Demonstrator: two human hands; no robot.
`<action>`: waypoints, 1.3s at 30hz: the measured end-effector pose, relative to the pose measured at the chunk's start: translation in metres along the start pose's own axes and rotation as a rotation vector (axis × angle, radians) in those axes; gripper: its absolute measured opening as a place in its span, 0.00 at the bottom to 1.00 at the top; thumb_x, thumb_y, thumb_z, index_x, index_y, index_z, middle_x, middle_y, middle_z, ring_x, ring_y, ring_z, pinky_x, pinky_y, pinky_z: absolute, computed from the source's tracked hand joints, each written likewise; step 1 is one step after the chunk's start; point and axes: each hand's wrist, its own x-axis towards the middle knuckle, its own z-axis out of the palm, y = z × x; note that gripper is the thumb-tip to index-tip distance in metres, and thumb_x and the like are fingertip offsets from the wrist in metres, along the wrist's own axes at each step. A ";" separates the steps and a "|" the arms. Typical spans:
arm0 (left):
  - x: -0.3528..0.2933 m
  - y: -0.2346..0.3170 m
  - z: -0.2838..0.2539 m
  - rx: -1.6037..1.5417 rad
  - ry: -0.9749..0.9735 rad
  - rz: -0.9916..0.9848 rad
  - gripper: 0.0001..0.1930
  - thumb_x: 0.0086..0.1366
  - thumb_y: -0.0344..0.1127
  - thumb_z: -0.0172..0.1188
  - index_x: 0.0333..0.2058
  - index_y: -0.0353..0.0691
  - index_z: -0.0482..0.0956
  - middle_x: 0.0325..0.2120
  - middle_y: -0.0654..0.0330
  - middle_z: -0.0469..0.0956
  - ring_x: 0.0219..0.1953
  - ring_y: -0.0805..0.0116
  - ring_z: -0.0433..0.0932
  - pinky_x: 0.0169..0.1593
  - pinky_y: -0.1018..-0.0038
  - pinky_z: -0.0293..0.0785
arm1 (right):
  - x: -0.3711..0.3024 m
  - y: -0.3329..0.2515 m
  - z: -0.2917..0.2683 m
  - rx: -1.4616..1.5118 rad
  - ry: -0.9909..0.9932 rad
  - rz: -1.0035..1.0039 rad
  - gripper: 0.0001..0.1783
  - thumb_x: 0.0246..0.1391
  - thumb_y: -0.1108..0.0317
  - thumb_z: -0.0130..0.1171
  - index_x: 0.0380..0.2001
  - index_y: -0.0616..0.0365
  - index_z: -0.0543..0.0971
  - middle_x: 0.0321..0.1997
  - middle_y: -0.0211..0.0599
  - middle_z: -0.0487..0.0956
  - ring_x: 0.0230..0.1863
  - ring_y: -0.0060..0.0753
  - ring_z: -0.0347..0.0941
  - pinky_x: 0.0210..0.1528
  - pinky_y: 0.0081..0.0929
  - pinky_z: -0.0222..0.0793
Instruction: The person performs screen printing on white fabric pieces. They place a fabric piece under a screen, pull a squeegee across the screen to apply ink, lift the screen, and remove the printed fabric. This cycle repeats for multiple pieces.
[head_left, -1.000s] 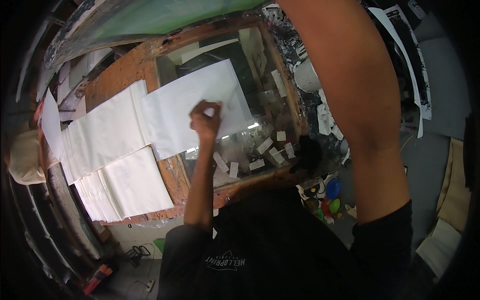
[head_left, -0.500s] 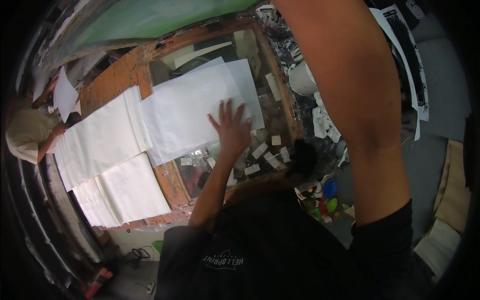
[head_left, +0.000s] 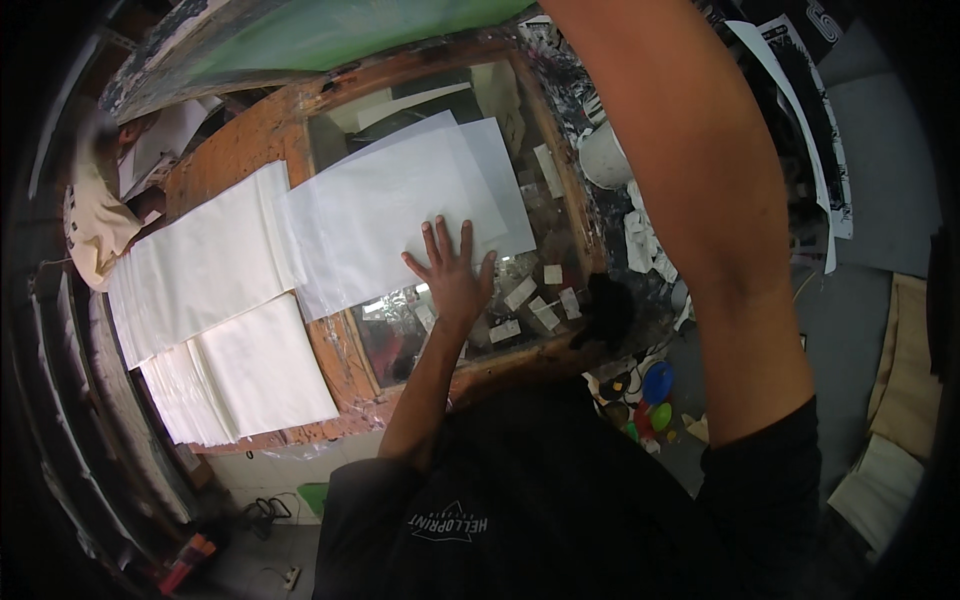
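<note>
My left hand (head_left: 452, 284) lies palm down with fingers spread, its fingertips over the near edge of some overlapping translucent white sheets (head_left: 370, 215). They lie across a glass panel (head_left: 548, 215) set in a worn wooden frame. Nothing is gripped in that hand. My right arm (head_left: 720, 170) reaches up past the top edge of the view, so its hand is out of sight. Left of the sheets lies a stack of white plastic-like sheets (head_left: 205, 265), with another white stack (head_left: 265, 365) nearer to me. Small white pieces (head_left: 520, 293) are scattered at the panel's near side.
A green-faced screen frame (head_left: 300, 45) rises over the far side. At far left another person (head_left: 100, 225) leans by the table. A white tub (head_left: 603, 158) and crumpled white paper (head_left: 645, 235) sit along the right edge. Coloured lids (head_left: 658, 382) lie below.
My left hand has slid a little toward me on the sheets, fingers still spread. The person at left has leaned inward, and the white sheet they held up no longer shows raised.
</note>
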 end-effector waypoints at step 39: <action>-0.100 -0.037 -0.073 -1.846 0.109 -1.360 0.10 0.66 0.42 0.52 0.43 0.49 0.73 0.43 0.64 0.72 0.48 0.68 0.71 0.54 0.51 0.60 | -0.274 0.039 0.377 0.091 -0.010 -0.089 0.27 0.45 0.80 0.58 0.52 0.56 0.77 0.54 0.44 0.79 0.58 0.48 0.73 0.59 0.50 0.60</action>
